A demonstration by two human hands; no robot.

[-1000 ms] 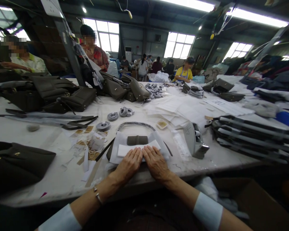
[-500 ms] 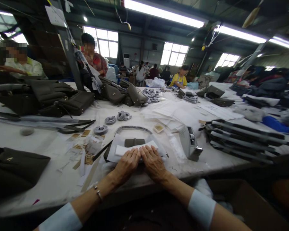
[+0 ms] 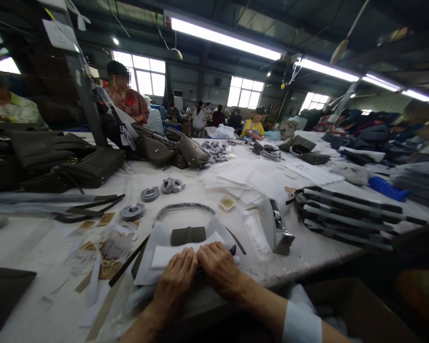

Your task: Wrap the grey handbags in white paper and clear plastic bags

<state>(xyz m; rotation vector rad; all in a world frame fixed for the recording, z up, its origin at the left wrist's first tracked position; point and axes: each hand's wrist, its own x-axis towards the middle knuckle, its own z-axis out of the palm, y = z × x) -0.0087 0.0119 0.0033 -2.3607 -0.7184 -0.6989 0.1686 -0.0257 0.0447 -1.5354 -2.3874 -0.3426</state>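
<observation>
On the table before me lies a dark olive bag (image 3: 137, 261), its arched handle (image 3: 186, 206) wrapped in grey film and pointing away. A thin white sheet (image 3: 146, 267) covers much of it, and an olive flap (image 3: 188, 235) shows on top. Across the sheet runs a folded white padding strip (image 3: 160, 256). My left hand (image 3: 177, 276) is closed over the strip's near edge, fingers together. Beside it, almost touching, my right hand (image 3: 219, 269) is curled over the same strip. Both thumbs and the bag's near side are hidden.
A tape dispenser (image 3: 273, 226) stands right of the bag, near a small dish (image 3: 227, 203). Wrapped straps (image 3: 346, 214) are stacked farther right. Grey coils (image 3: 132, 212), paper scraps (image 3: 105, 257) and finished bags (image 3: 86, 164) lie left. A co-worker in yellow (image 3: 253, 127) sits across the table.
My view has swung right, so things sit farther left. Both hands remain on the padding strip; the right hand's fingers have curled in more.
</observation>
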